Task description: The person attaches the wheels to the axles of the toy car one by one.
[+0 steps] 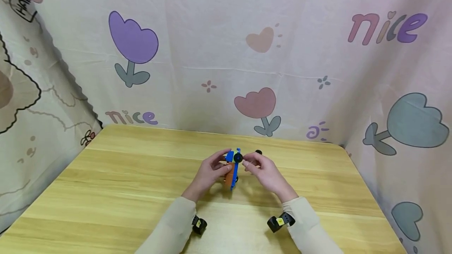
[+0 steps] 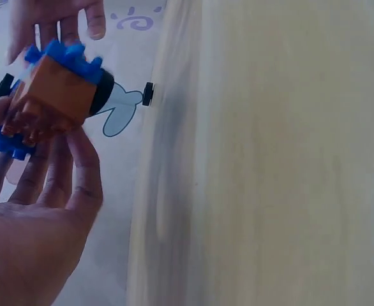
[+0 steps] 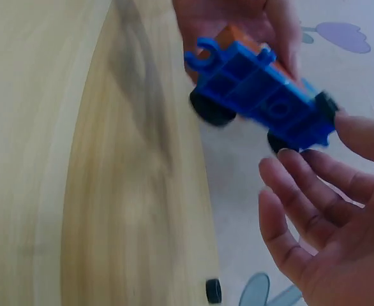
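A toy truck built of blue and orange blocks (image 1: 229,173) is held up over the table, tilted on its side. My left hand (image 1: 210,173) grips its orange body (image 2: 56,95) between thumb and fingers. Its blue underside (image 3: 263,95) faces my right hand (image 1: 265,171), with a hook at one end. Black wheels (image 3: 212,109) sit along the base. My right thumb and fingertips pinch the wheels at the truck's other end, thumb on one wheel (image 3: 326,107) and fingertips at the opposite one (image 3: 283,141).
A loose black wheel (image 1: 259,152) lies on the wooden table (image 1: 141,175) just beyond my right hand, near the far edge. A printed curtain (image 1: 197,42) hangs behind the table. A black wrist camera (image 1: 199,225) is strapped over the left sleeve, another (image 1: 280,221) over the right.
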Available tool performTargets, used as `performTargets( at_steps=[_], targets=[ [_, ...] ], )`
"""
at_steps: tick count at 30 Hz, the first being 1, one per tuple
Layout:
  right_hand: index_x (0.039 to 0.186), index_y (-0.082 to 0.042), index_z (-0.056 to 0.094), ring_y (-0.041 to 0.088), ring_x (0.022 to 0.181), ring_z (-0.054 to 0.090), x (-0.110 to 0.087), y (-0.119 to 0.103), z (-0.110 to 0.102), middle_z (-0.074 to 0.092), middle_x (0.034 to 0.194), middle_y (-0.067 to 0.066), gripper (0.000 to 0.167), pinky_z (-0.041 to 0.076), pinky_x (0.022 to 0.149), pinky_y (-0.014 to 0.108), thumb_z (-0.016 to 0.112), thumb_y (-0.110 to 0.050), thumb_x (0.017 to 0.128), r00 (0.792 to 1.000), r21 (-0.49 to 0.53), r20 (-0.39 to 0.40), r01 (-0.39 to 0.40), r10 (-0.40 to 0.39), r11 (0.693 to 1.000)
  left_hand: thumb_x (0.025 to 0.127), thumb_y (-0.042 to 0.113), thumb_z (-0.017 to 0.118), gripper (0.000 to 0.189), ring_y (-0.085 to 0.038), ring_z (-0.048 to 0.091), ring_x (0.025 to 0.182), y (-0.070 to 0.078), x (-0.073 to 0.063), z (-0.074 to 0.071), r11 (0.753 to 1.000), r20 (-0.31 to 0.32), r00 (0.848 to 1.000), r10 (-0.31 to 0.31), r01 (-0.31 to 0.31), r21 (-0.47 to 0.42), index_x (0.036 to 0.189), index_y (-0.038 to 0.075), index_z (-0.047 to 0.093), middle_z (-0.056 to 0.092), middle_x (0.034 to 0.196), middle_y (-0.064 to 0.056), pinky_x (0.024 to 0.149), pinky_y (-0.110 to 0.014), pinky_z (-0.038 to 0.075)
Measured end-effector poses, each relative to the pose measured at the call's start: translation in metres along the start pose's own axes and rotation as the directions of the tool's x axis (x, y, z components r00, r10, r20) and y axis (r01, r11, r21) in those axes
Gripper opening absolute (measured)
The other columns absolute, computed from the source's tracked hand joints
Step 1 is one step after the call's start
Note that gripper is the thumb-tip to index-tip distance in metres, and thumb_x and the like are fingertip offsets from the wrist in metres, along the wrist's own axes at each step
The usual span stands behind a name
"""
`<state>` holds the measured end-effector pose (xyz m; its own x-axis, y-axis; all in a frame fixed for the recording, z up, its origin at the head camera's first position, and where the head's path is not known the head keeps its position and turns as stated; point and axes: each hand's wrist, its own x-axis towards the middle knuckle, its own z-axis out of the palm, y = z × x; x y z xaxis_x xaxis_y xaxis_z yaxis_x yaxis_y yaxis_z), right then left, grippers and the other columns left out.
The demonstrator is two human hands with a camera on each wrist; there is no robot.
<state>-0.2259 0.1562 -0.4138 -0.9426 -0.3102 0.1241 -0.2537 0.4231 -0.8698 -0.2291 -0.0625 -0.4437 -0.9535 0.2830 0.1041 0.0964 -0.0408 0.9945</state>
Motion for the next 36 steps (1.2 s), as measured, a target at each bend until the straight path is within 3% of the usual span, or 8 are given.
performTargets(
  at_steps=[6, 12, 15, 20, 26, 30, 36],
  targets=[
    [0.115, -0.004, 0.067, 0.017, 0.092, 0.060, -0.001, 0.016, -0.014, 0.065, 0.100, 0.003, 0.022, 0.049, 0.084, 0.039, 0.060, -0.019, 0.099, 0.997, -0.182, -0.072, -0.022, 0.009, 0.983, 0.097, 0.013, 0.065, 0.054, -0.027, 0.064, 0.094, 0.001, 0.000, -0.003, 1.000, -0.009, 1.000, 0.000, -0.001, -0.025, 0.147, 0.013, 0.046, 0.055, 0.122, -0.015, 0.075, -0.042, 0.057],
    [0.112, -0.002, 0.067, 0.020, 0.092, 0.059, -0.003, 0.033, -0.034, 0.064, 0.104, 0.005, 0.022, 0.051, 0.080, 0.040, 0.070, -0.008, 0.091, 0.994, -0.382, -0.111, -0.030, -0.013, 0.924, 0.098, 0.015, 0.063, 0.054, -0.026, 0.064, 0.096, -0.001, 0.001, -0.005, 0.999, -0.018, 1.000, 0.004, -0.005, -0.050, 0.148, 0.015, 0.044, 0.054, 0.125, -0.016, 0.073, -0.043, 0.058],
    [0.114, -0.001, 0.067, 0.023, 0.095, 0.061, -0.002, 0.040, -0.043, 0.064, 0.108, 0.008, 0.027, 0.051, 0.081, 0.042, 0.071, -0.006, 0.088, 0.994, -0.434, -0.111, -0.044, -0.005, 0.900, 0.098, 0.013, 0.062, 0.054, -0.029, 0.065, 0.099, 0.000, 0.000, -0.004, 0.998, -0.023, 1.000, -0.007, 0.006, -0.067, 0.149, 0.015, 0.043, 0.054, 0.126, -0.017, 0.073, -0.045, 0.058],
    [0.122, 0.001, 0.063, 0.032, 0.104, 0.060, 0.002, 0.051, -0.053, 0.062, 0.118, 0.014, 0.035, 0.048, 0.089, 0.049, 0.069, -0.008, 0.090, 0.996, -0.431, -0.081, -0.063, 0.031, 0.900, 0.099, 0.011, 0.061, 0.054, -0.032, 0.065, 0.102, 0.001, -0.001, -0.002, 0.997, -0.051, 0.998, -0.024, 0.020, -0.071, 0.149, 0.013, 0.042, 0.052, 0.128, -0.018, 0.073, -0.044, 0.058],
    [0.138, 0.000, 0.052, 0.041, 0.127, 0.046, 0.009, 0.057, -0.056, 0.052, 0.137, 0.020, 0.050, 0.034, 0.105, 0.056, 0.068, -0.014, 0.092, 0.998, -0.395, 0.000, -0.065, 0.071, 0.917, 0.096, 0.007, 0.064, 0.056, -0.026, 0.065, 0.092, -0.001, -0.001, -0.002, 0.999, -0.076, 0.997, -0.019, 0.015, -0.051, 0.148, 0.014, 0.045, 0.054, 0.126, -0.017, 0.071, -0.040, 0.058],
    [0.140, 0.000, 0.051, 0.040, 0.132, 0.042, 0.020, 0.058, -0.054, 0.049, 0.142, 0.019, 0.053, 0.030, 0.108, 0.055, 0.068, -0.015, 0.093, 0.997, -0.371, 0.033, -0.054, 0.071, 0.927, 0.091, -0.001, 0.066, 0.063, -0.024, 0.064, 0.088, -0.003, -0.001, -0.004, 0.998, -0.054, 0.999, -0.002, -0.002, -0.062, 0.148, 0.011, 0.043, 0.053, 0.125, -0.018, 0.071, -0.037, 0.057],
    [0.138, 0.000, 0.053, 0.040, 0.131, 0.043, 0.040, 0.062, -0.052, 0.052, 0.140, 0.018, 0.050, 0.031, 0.108, 0.054, 0.068, -0.015, 0.093, 0.996, -0.362, 0.038, -0.058, 0.077, 0.931, 0.089, -0.002, 0.068, 0.068, -0.026, 0.065, 0.095, -0.005, -0.001, -0.005, 0.999, -0.017, 1.000, 0.009, -0.010, -0.052, 0.150, 0.012, 0.041, 0.051, 0.128, -0.021, 0.074, -0.036, 0.057]
  ],
)
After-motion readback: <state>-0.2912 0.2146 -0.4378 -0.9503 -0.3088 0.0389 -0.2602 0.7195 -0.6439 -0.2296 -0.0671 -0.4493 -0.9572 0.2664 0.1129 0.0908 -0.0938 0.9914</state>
